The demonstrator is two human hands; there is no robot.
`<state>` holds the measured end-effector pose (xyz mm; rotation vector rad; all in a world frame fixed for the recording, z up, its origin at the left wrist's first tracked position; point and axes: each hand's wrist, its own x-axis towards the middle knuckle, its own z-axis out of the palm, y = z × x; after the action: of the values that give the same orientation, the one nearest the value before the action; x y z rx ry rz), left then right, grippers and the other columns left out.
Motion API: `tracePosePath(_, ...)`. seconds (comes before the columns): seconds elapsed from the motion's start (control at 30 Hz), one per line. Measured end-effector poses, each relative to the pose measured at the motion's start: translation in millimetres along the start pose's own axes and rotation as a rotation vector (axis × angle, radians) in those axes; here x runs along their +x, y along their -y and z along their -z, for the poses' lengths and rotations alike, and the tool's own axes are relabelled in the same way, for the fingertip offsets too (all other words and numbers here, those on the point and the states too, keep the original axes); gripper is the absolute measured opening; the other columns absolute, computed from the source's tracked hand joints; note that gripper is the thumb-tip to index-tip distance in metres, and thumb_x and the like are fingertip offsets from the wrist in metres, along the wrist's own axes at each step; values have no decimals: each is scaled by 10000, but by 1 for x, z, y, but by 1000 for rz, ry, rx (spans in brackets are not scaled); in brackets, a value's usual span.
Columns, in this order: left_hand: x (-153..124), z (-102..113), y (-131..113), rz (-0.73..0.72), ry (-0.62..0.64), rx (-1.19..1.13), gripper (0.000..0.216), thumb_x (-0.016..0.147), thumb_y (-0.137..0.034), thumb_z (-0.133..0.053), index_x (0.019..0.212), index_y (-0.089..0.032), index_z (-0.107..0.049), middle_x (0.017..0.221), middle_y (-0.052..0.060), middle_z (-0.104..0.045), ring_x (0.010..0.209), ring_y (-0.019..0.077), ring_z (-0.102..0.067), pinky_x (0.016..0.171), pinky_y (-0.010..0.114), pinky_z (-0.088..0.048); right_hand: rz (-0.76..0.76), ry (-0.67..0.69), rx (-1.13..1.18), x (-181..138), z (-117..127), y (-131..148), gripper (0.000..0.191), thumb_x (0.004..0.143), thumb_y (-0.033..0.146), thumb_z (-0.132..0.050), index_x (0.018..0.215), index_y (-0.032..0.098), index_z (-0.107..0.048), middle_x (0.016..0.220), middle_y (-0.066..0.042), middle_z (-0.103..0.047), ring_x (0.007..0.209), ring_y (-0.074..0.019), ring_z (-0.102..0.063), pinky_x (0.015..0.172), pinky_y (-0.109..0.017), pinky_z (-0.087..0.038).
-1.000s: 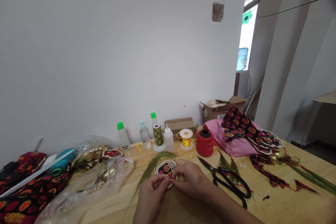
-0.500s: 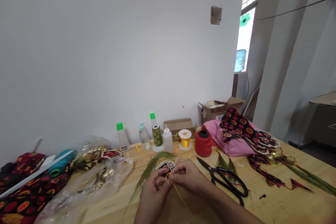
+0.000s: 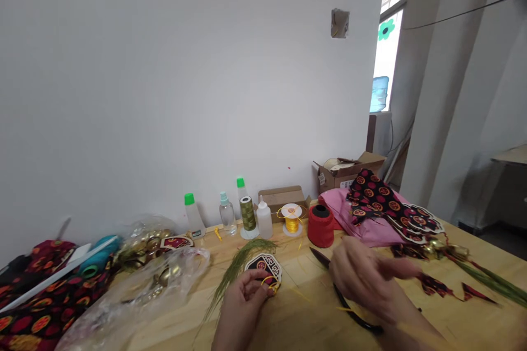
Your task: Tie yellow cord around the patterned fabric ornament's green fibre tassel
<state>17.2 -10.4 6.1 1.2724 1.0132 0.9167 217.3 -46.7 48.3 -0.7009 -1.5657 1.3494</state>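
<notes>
My left hand (image 3: pixel 247 300) pinches a loop of yellow cord (image 3: pixel 269 285) between thumb and fingertips. The cord lies at the lower edge of a dark embroidered pendant (image 3: pixel 265 266) with a white patterned border, flat on the table. A green tassel (image 3: pixel 233 271) spreads to the left of the pendant. My right hand (image 3: pixel 366 279) is over the black scissors (image 3: pixel 349 307), covering most of them, and is smeared by motion. Blurred bits of yellow cord show beside and across my right wrist; whether its fingers hold the cord is unclear.
Along the wall stand glue bottles (image 3: pixel 264 219), an olive thread spool (image 3: pixel 247 214), a yellow cord spool (image 3: pixel 292 222) and a red thread cone (image 3: pixel 320 227). Patterned fabric (image 3: pixel 370 194) lies on pink cloth at right. A plastic bag (image 3: pixel 135 290) with brass bells is at left.
My right hand has left the cord knot beside my left hand and moved right, over the scissors. My left hand stays at the pendant, which is now more exposed.
</notes>
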Motion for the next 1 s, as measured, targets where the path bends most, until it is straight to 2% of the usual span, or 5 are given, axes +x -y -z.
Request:
tracePosePath(0.17,-2,-2,-4,-43,51,16,193,555,-205,-661,721,-134,-595,539,7,-668,550,123,-585,545,187,-411,-56,-233,-662,13,-27,-13,299,563,446,-602,642,160,-638,597,-12,-557,494,-90,-390,436,-187,-260)
tracePosePath(0.27,-3,-3,-6,-50,69,11,206,551,-214,-665,730,-133,-604,548,9,-668,556,128,-584,543,191,-413,-159,-164,-957,18,-37,-23,200,529,335,-643,643,171,-659,515,21,-535,470,-88,-385,418,-185,-223)
tracePosePath(0.43,-1,0,-4,-46,28,64,161,539,-238,-660,661,-133,-644,505,-12,-652,495,102,-541,501,178,-377,-194,-194,-890,18,-26,-27,204,665,257,-536,523,156,-642,381,43,-452,391,-64,-369,403,-181,-208)
tracePosePath(0.7,4,4,2,14,-25,140,163,527,-275,-640,596,-131,-675,504,19,-682,478,129,-548,469,197,-360,-178,-530,-738,22,-9,-29,223,656,256,-515,477,138,-576,425,50,-361,444,-72,-288,444,-220,-166)
tracePosePath(1.0,6,4,0,-5,-15,232,217,535,-321,-639,640,-141,-698,619,40,-713,637,202,-597,589,255,-418,-246,-528,-125,30,-17,-35,320,604,438,-546,614,119,-571,576,-21,-567,513,-103,-505,490,-213,-347)
